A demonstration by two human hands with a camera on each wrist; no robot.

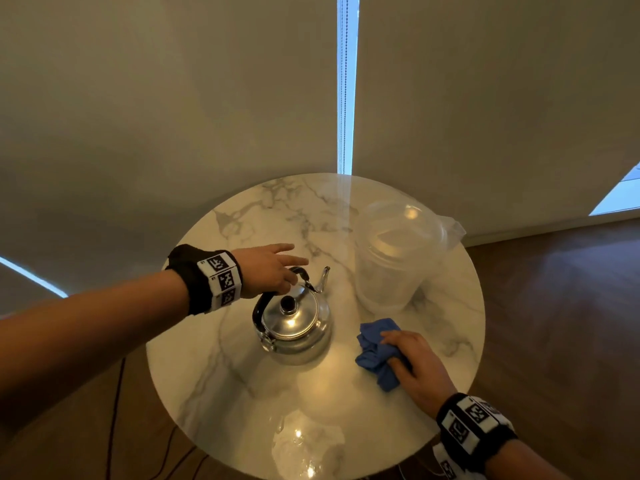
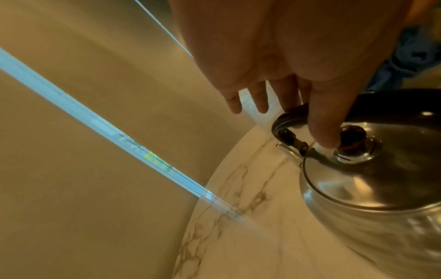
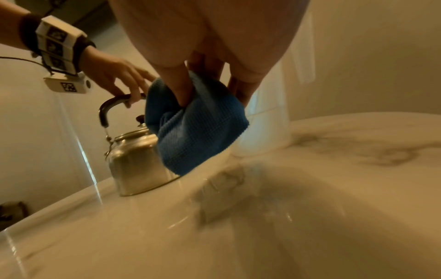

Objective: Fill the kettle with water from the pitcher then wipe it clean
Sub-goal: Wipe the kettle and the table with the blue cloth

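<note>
A steel kettle (image 1: pixel 294 323) (image 2: pixel 369 179) (image 3: pixel 136 164) stands lidded at the middle of the round marble table (image 1: pixel 242 393). My left hand (image 1: pixel 280 271) (image 2: pixel 286 122) hovers over its black handle (image 1: pixel 258 310). The thumb lies against the handle and the other fingers stretch out loosely past it. Right of the kettle, my right hand (image 1: pixel 401 355) (image 3: pixel 212 94) grips a bunched blue cloth (image 1: pixel 372 348) (image 3: pixel 200 132) just above the tabletop. A clear plastic pitcher (image 1: pixel 394 258) (image 3: pixel 269 132) stands behind the cloth, at the back right.
Pale blinds (image 1: pixel 173 98) hang close behind the table. Wooden floor (image 1: pixel 554 323) lies to the right. Thin dark cables (image 1: pixel 114 410) run below the table's left edge. A glossy patch (image 1: pixel 304 452), wet or glare, sits near the front rim.
</note>
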